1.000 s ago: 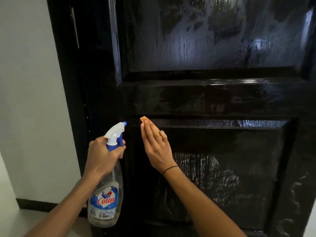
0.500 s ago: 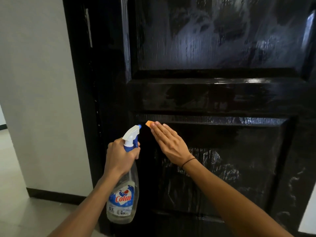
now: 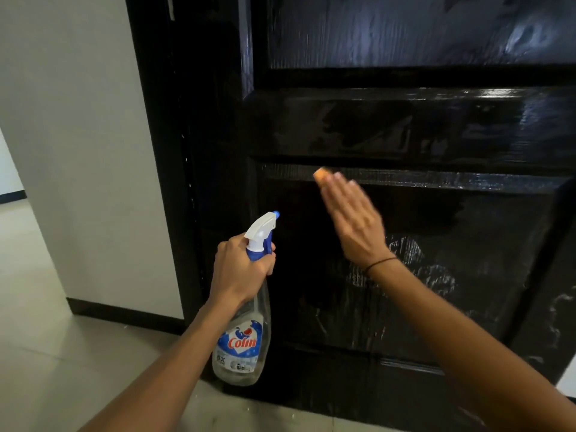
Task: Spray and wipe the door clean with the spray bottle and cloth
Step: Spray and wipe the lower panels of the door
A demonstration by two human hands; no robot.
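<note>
A glossy black panelled door (image 3: pixel 405 126) fills the right of the view, with wet smears on its lower panel. My left hand (image 3: pixel 240 272) grips the neck of a clear spray bottle (image 3: pixel 241 344) with a white and blue trigger head, nozzle aimed at the door. My right hand (image 3: pixel 352 218) lies flat on the top edge of the lower panel and presses an orange cloth (image 3: pixel 321 175) against it. Only a corner of the cloth shows beyond my fingertips; the hand is blurred.
A black door frame (image 3: pixel 162 151) stands left of the door, then a white wall (image 3: pixel 71 135) with a dark skirting board (image 3: pixel 124 316). Pale floor tiles (image 3: pixel 46 353) spread at the lower left.
My right hand with the cloth has slid to the right along the top of the lower panel. The view has shifted left and down, showing more floor. The bottle stays in my left hand.
</note>
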